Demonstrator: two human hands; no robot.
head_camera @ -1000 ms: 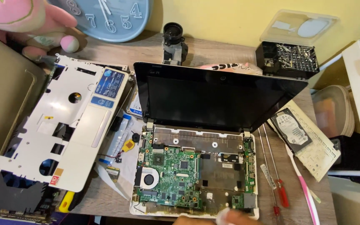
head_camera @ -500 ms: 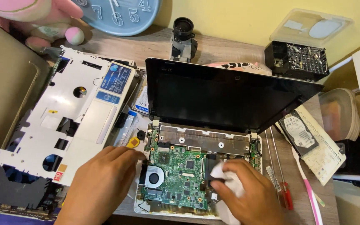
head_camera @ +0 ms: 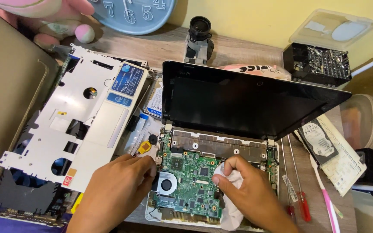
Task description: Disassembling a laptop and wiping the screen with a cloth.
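opened netbook, green motherboard (head_camera: pixel 191 183) exposed in base below tilted black screen (head_camera: pixel 242 101). right hand (head_camera: pixel 251 196) pinched shut on crumpled white cloth (head_camera: pixel 229 190), pressed onto board's right half, likely for wiping. left hand (head_camera: pixel 117 192) curled at board's left edge beside cooling fan (head_camera: pixel 166 184), fingers together, apparently bracing the base; grip unclear. removed white palmrest frame (head_camera: pixel 72 125) lying left, red-handled screwdrivers (head_camera: pixel 296 190) right.

One view only — a head-worn camera looking steeply down and forward onto the wooden desk (head_camera: pixel 247 47) from close range. The opened laptop (head_camera: pixel 221 142) sits centre frame; the yellow wall (head_camera: pixel 255 17) bounds the top edge — the wearer's forearms enter from below.
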